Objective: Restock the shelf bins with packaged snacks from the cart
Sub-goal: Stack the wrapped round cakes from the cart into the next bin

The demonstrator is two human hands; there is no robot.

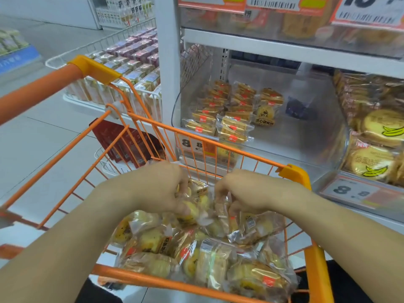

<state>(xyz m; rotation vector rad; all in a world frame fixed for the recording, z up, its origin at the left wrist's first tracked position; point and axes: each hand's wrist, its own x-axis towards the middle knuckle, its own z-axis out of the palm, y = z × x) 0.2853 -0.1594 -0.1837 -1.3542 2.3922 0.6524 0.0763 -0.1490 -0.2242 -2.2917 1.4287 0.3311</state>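
An orange wire cart (218,147) stands in front of me, its basket heaped with clear-wrapped yellow snack packets (196,252). Both hands reach down into the heap. My left hand (159,189) is closed around a yellow pastry packet (192,212) at the far side of the pile. My right hand (244,191) grips a small clear packet (220,207) beside it. Beyond the cart, a clear shelf bin (301,136) holds several stacked packets (231,110) on its left side, and its right part is bare.
A neighbouring bin at right holds round cakes with banana labels (378,141). Price tags (349,191) line the shelf edges. A white wire rack of boxed goods (131,68) stands at left, with red packets (126,143) lower down. Grey tiled floor lies left of the cart.
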